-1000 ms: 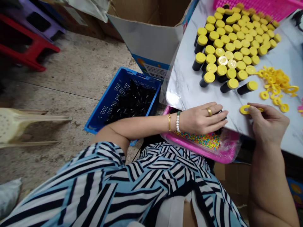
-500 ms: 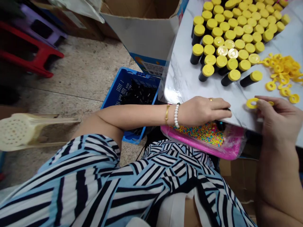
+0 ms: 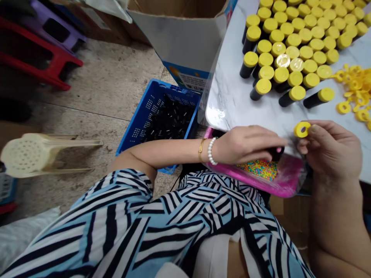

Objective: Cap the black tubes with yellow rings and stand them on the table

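My left hand (image 3: pixel 246 144) is closed round a black tube (image 3: pixel 277 153), mostly hidden under the fingers, with a bit of pink showing at its end. Below that hand lies a pink tray (image 3: pixel 292 175) lined with clear plastic, holding small multicoloured beads (image 3: pixel 262 170). Between thumb and fingers, my right hand (image 3: pixel 333 148) pinches a yellow ring-shaped cap (image 3: pixel 302 129) just above the table edge, a short gap from the tube. Beyond the hands stand many black tubes with yellow caps (image 3: pixel 297 92); a pile of loose yellow caps (image 3: pixel 358 87) lies at the right.
A marbled white table (image 3: pixel 232 88) carries the tubes. On the floor to the left, a blue crate (image 3: pixel 139 112) holds loose black tubes, beside a large open carton (image 3: pixel 185 42). Farther left are a cream stool (image 3: pixel 24 156) and a red stool (image 3: pixel 37 58).
My right hand has moved left toward my left hand and turned the yellow cap. The left hand has lowered slightly over the tray, and more of the black tube's end shows.
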### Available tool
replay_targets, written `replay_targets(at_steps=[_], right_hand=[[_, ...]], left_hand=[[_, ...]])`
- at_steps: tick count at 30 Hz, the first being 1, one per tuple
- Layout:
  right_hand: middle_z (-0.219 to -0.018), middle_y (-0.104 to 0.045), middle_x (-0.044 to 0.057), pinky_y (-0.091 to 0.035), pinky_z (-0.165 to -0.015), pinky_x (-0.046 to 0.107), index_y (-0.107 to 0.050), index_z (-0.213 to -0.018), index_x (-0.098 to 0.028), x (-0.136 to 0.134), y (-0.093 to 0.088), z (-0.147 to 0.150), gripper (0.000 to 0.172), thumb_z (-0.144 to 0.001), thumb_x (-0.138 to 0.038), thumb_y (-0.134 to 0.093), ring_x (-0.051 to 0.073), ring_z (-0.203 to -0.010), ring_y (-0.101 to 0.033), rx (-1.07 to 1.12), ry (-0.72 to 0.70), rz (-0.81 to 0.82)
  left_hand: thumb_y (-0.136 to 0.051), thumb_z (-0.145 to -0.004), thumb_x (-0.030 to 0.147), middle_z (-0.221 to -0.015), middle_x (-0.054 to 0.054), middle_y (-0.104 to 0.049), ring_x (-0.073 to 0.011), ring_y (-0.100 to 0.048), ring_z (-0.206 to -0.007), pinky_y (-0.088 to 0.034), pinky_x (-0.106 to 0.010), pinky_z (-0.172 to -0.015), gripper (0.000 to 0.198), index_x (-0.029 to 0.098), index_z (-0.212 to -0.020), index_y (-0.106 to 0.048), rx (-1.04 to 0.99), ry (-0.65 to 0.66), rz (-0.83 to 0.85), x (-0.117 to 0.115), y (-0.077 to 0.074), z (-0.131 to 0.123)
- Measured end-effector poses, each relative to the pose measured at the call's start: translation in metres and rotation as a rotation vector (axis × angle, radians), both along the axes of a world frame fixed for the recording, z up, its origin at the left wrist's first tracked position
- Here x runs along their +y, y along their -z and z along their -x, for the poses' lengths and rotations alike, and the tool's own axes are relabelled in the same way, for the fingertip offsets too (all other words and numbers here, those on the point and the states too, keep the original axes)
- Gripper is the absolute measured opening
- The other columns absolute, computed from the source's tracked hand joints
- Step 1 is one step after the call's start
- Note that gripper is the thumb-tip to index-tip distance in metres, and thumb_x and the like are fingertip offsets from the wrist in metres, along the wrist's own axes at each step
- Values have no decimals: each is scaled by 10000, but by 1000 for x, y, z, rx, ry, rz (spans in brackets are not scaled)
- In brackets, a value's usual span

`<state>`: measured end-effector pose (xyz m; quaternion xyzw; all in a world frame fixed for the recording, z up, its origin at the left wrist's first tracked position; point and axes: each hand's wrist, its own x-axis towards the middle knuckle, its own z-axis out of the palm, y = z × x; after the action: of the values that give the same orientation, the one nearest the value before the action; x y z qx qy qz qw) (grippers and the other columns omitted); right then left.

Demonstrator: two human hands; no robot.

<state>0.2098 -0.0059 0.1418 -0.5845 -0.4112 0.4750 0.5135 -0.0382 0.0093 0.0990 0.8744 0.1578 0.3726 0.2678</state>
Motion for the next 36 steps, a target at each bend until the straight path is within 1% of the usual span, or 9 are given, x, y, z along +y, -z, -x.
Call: replay_targets(at_steps=[3,7,12,16,23,26,31,33,36], right_hand=[[-760,-735,43,-427,-390,204,-764,-907,-139,-2,0,4,210,-753,-255,-848,84,-451,-557,-74,4,-58],[-699,-707,6,-421,-378,199,-775,-903,-149,-5,0,13,137,-796,-227,-809,80,-443,-555,-139,-1,-156],[-652,-667,-8,-440,-419,187,-788,-933,-140,-8,2,17,128,-820,-200,-800,68,-470,-563,-195,-25,-224],[-650,-658,-12,-434,-416,185,-783,-939,-134,-9,3,15,127,-838,-211,-790,69,-475,-565,-185,-38,-230],[-677,-672,-14,-441,-434,184,-780,-950,-138,-11,2,14,136,-850,-230,-787,59,-481,-563,-189,-32,-229],[-656,-664,-12,-447,-432,192,-784,-941,-145,-10,3,14,143,-836,-241,-799,70,-480,-566,-203,-10,-226],[-611,-639,-4,-424,-408,202,-793,-934,-138,-9,3,15,158,-803,-226,-811,78,-446,-534,-192,-11,-205],[-610,-640,-1,-424,-407,202,-793,-923,-137,-8,4,16,152,-796,-220,-809,75,-437,-524,-205,1,-205],[-623,-655,8,-429,-406,206,-791,-917,-133,-8,5,16,164,-781,-221,-817,81,-437,-532,-225,29,-200]], left_hand=[[-526,-1056,254,-1238,-123,-744,-167,-717,-1117,-594,-292,-944,282,178,-1263,-703,169,231,-241,-8,28,0],[-597,-954,103,-862,-100,-756,-152,-660,-643,-468,-275,-574,170,158,-958,-758,536,275,-294,-9,70,-13],[-600,-909,60,-828,-134,-745,-194,-659,-702,-396,-306,-578,198,130,-803,-753,668,436,-311,-14,93,-39],[-594,-958,120,-911,-123,-754,-180,-670,-753,-430,-290,-619,172,157,-952,-762,626,519,-159,-14,86,-44],[-701,-915,131,-1126,-66,-769,-149,-724,-1017,-546,-257,-932,258,176,-1168,-713,243,341,528,-2,64,-14],[-728,-916,184,-1126,-70,-778,-147,-739,-1044,-566,-257,-982,222,174,-1138,-743,91,291,537,-13,38,-4],[-638,-999,226,-1284,-46,-743,-143,-696,-1241,-552,-245,-1097,212,223,-1187,-735,-46,250,355,-22,-11,2],[-612,-1014,222,-1303,-40,-734,-139,-688,-1256,-551,-243,-1105,229,224,-1220,-711,-52,242,345,-21,-14,1],[-641,-994,202,-1275,-80,-740,-132,-715,-1200,-585,-207,-1027,322,170,-1315,-629,-96,245,451,-23,-2,2]])
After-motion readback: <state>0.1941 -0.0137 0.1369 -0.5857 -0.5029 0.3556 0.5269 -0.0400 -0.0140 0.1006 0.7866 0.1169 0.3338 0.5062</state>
